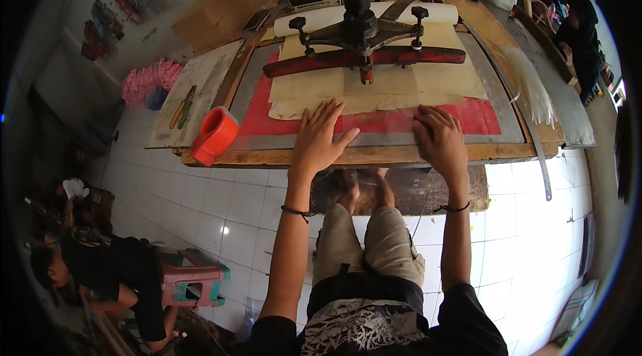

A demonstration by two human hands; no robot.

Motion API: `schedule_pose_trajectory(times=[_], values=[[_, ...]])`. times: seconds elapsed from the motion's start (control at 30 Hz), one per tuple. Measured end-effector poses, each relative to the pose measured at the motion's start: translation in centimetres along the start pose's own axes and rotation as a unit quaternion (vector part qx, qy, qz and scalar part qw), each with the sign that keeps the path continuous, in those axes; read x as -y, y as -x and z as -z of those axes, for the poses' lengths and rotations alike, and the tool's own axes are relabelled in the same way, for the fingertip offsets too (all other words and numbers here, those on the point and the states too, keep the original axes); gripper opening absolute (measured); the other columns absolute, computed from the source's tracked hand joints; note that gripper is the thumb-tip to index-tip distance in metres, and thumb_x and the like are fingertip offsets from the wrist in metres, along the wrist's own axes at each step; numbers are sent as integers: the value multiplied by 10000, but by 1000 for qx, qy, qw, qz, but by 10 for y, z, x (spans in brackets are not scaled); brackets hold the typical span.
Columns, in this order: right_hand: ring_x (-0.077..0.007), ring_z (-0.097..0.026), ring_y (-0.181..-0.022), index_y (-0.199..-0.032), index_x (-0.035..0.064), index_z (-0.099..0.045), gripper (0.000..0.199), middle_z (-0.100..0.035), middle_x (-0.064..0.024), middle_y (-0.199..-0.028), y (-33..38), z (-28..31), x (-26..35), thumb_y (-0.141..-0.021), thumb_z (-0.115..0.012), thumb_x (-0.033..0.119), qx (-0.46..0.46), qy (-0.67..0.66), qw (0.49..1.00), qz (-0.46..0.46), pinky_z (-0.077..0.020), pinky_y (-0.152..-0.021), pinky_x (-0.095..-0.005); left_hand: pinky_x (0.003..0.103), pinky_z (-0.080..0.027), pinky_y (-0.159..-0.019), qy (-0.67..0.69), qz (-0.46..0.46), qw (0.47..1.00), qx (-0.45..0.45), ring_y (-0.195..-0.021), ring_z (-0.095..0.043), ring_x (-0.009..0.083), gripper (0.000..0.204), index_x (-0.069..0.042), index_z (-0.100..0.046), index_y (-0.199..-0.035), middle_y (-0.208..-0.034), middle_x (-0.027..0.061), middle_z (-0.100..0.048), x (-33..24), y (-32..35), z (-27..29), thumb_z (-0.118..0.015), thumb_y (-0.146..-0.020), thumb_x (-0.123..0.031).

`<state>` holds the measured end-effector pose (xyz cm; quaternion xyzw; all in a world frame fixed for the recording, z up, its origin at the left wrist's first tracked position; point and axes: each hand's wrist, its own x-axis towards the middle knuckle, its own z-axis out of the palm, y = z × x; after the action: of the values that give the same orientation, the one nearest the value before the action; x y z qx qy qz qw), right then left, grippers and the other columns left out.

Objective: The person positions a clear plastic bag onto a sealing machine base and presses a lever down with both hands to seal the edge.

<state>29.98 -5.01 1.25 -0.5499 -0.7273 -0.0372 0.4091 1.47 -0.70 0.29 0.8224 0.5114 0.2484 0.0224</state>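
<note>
My left hand lies flat with fingers spread, its fingertips at the near edge of a cream paper sheet and over a red sheet. Farther right, my right hand has its fingers bent and drawn together at the red sheet's near side; what they grip, if anything, is hidden. The cream layers lie on top of the red sheet, their near edge uneven. Just beyond my hands stands a dark metal press with a red crossbar over the paper.
On the wooden table edge at left hangs an orange-red tape dispenser. Pliers lie on a side board. White strips and a metal ruler are at right. A person sits lower left near stools; another person is far right.
</note>
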Motion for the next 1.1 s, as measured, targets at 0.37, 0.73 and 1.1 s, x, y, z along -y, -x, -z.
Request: schedule_pose_trajectory(times=[0.37, 0.73, 1.1], values=[[-324, -624, -1207, -1062, 9, -730, 229, -724, -136, -1204, 1, -3, -5, -933, -680, 192, -1, 6, 1000, 10, -446, -1054, -453, 541, -223, -1248, 3, 1, 1000, -8, -1499, -373, 315, 703, -93, -467, -1522, -1585, 135, -460, 2, 0, 0, -589, -995, -542], [-330, -633, -1187, -1075, 30, -739, 223, -720, -142, -1219, 0, -2, 1, -929, -688, 191, 7, 2, 1000, -11, -447, -1052, -449, 531, -216, -1251, 9, 6, 1000, -7, -1508, -361, 306, 717, -89, -467, -1523, -1599, 123, -445, 2, 3, 0, -602, -986, -544], [-361, -566, -1282, -1309, 69, -657, 385, -630, -152, -1390, -79, -30, -80, -1022, -590, 316, 136, 8, 989, 52, -415, -1098, -462, 470, -373, -1112, 9, -86, 995, -50, -1280, -527, 350, 593, -22, -599, -1372, -1360, 143, -582, 32, -59, -5, -697, -947, -423]])
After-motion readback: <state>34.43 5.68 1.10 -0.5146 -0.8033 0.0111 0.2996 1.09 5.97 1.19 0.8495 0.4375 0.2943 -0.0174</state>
